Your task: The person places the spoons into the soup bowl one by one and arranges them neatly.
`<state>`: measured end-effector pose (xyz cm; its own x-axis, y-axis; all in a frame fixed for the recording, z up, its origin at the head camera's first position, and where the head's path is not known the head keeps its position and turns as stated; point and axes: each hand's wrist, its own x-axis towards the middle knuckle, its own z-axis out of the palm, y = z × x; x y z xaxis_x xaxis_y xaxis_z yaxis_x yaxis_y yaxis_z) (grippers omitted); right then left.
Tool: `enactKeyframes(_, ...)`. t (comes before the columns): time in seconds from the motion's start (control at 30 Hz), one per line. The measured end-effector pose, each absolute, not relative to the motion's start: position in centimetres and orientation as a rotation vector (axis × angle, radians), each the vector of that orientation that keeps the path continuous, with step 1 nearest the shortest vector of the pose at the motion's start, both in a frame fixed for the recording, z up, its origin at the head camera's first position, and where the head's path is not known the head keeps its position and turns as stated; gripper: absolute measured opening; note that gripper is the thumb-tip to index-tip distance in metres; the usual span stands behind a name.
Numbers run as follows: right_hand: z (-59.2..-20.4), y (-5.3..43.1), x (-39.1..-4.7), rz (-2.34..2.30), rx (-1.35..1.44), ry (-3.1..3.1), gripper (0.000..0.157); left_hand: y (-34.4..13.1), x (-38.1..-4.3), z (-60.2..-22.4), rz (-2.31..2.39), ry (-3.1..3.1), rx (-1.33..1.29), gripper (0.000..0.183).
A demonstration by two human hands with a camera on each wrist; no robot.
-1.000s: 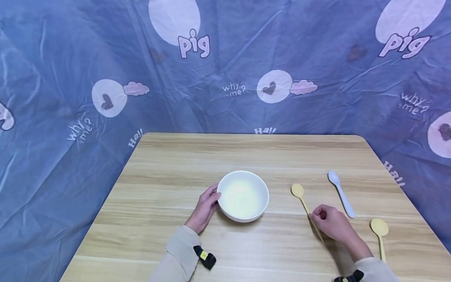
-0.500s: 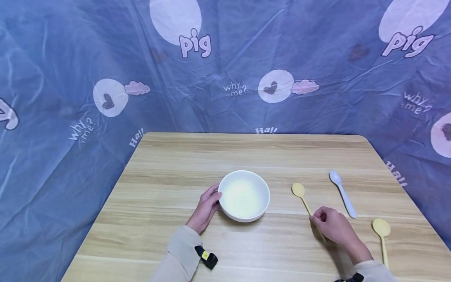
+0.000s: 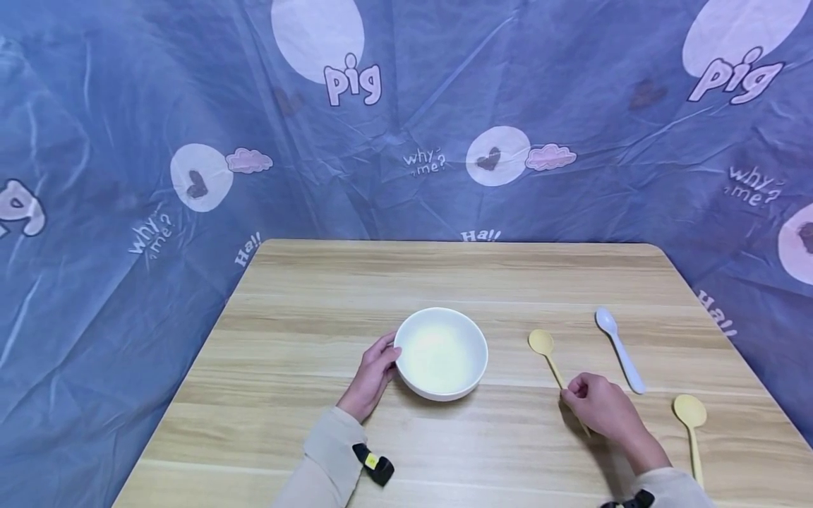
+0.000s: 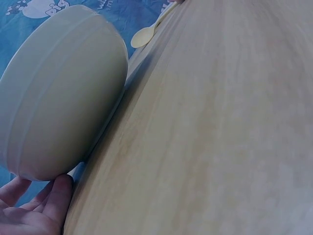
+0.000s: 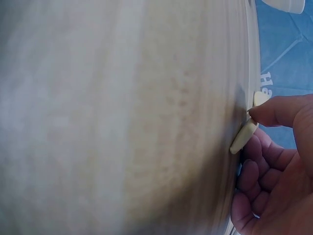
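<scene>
A white bowl (image 3: 441, 353) stands upright on the wooden table. My left hand (image 3: 371, 377) grips its left side, thumb at the rim and fingers against the outer wall. From the left wrist view, fingertips (image 4: 61, 188) touch the underside curve of the bowl (image 4: 68, 93). To the right, my right hand (image 3: 600, 406) pinches the handle of a pale yellow spoon (image 3: 541, 342) between thumb and index finger. The spoon's round head points away from me. In the right wrist view, the handle end (image 5: 243, 138) sticks out below the thumb, close to the tabletop.
A pale blue-white spoon (image 3: 619, 349) lies beyond my right hand. Another yellow spoon (image 3: 690, 411) with a larger round head lies to its right, near my right sleeve. Behind and beside the table (image 3: 330, 282) hangs a blue printed cloth (image 3: 406, 85).
</scene>
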<state>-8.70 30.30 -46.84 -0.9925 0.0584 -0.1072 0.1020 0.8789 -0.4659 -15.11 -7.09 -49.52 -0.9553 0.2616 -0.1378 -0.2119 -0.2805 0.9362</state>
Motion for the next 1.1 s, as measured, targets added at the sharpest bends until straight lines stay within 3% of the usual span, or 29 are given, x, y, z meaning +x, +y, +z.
enactKeyframes(1.1, -46.1, 30.2, -8.7, -0.803, 0.140, 3.066, 0.011, -7.1, -15.1, -49.5, 2.276, 1.695, 0.052, 0.049)
